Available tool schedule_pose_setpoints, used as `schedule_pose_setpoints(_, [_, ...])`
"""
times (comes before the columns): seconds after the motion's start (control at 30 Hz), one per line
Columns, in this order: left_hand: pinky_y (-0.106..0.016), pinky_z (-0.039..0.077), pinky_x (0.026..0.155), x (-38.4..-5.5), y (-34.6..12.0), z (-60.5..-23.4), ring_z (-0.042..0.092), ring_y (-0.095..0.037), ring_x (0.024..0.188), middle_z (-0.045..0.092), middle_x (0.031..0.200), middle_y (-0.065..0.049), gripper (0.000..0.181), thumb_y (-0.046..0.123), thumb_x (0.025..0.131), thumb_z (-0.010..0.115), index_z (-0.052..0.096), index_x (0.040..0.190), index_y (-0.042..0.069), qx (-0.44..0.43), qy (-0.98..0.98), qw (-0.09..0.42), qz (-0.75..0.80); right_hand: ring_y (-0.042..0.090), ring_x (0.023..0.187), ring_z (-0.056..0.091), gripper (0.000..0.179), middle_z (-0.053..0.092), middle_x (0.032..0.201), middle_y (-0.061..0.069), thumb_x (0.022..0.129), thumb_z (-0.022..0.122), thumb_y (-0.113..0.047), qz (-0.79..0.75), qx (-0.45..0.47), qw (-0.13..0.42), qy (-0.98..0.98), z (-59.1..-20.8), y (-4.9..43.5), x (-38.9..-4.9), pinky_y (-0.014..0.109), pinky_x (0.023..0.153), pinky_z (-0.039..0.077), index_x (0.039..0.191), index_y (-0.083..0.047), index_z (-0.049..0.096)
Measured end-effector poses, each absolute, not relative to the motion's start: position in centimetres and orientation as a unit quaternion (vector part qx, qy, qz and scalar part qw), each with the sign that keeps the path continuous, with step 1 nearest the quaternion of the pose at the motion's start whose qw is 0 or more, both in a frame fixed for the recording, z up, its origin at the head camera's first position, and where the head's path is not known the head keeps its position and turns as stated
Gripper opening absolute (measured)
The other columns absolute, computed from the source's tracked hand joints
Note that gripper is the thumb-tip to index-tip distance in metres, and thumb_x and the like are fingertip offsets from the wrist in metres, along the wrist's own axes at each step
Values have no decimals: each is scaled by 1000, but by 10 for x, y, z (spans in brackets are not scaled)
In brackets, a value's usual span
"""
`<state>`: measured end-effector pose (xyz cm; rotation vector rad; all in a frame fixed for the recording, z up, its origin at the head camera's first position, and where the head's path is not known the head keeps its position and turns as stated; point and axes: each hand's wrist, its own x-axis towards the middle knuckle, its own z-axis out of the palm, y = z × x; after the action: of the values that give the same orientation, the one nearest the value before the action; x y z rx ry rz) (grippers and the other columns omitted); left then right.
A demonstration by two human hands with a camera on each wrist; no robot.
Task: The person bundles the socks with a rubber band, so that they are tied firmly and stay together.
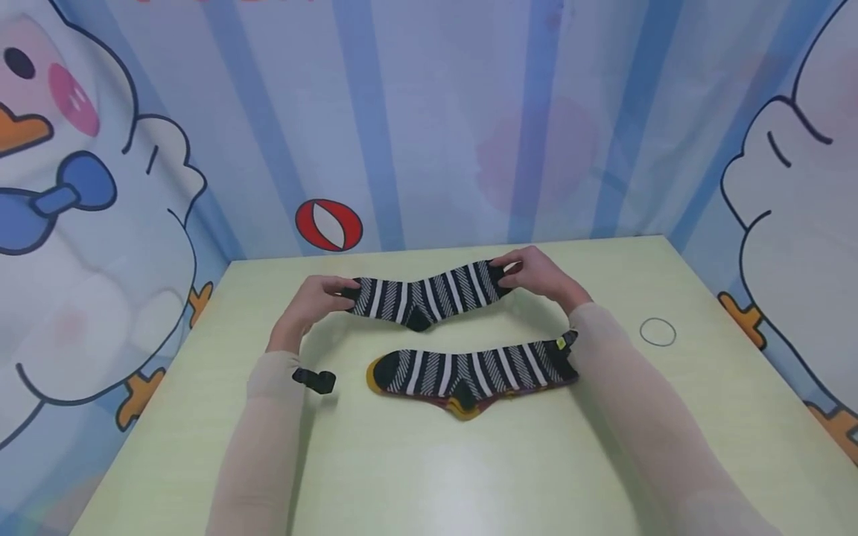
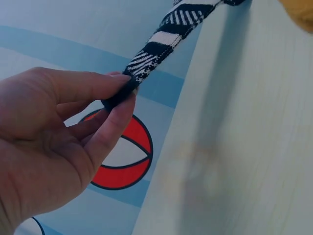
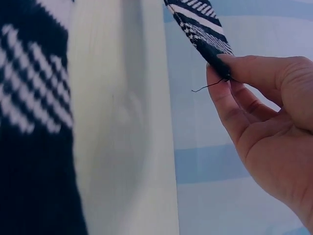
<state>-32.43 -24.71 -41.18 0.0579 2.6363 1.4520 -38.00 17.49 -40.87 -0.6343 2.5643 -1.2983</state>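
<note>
A black-and-white striped sock [image 1: 429,296] is stretched sideways between my two hands near the back of the table. My left hand [image 1: 318,304] pinches its dark toe end between thumb and fingers. At the other end, my right hand [image 1: 536,274] pinches the dark cuff, where a loose thread hangs in the right wrist view. The heel points down towards me. In both wrist views the held sock [image 2: 159,41] appears raised, with a shadow on the table beneath. Closer to me lies another striped sock [image 1: 436,372], flat on top of mustard-and-maroon socks [image 1: 462,409] whose edges peek out.
A thin dark ring [image 1: 658,332] lies on the right side of the pale table [image 1: 429,476]. Printed cloth walls [image 1: 442,134] stand behind and at both sides. Each sleeve has a black wrist camera strap, the left one [image 1: 315,380] beside the stacked socks.
</note>
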Motion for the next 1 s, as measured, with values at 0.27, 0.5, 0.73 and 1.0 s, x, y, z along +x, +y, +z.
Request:
schedule_pose_setpoints(0.27, [-53,38,107,-309,-229,-398,54,-33,121,57,138,-15,36,7,94,67,66,130,7,35,875,48,481,31,104,65,42,61,127,19,93,68,-5,-439,-218,79,868,-395,192,-364,54,88,50,134,-3,62])
schedule_pose_setpoints(0.5, [-55,38,107,-295,-223,-384,60,-31,113,61,133,-15,36,14,94,69,66,130,8,44,876,58,476,29,107,64,42,64,124,17,92,70,-6,-421,-227,70,875,-387,209,-347,48,89,51,133,-3,63])
schedule_pose_setpoints(0.73, [-55,40,105,-284,-219,-378,63,-30,109,63,129,-14,35,17,93,71,68,127,8,70,877,53,473,29,108,63,41,63,124,15,92,72,-11,-401,-255,54,878,-376,222,-324,46,86,51,132,-3,64])
schedule_pose_setpoints(1.0, [-55,41,104,-274,-212,-364,62,-30,110,63,128,-15,36,20,92,73,70,125,7,89,876,77,468,30,106,65,39,63,125,14,93,71,-9,-357,-275,64,890,-356,232,-305,47,86,52,130,-3,65])
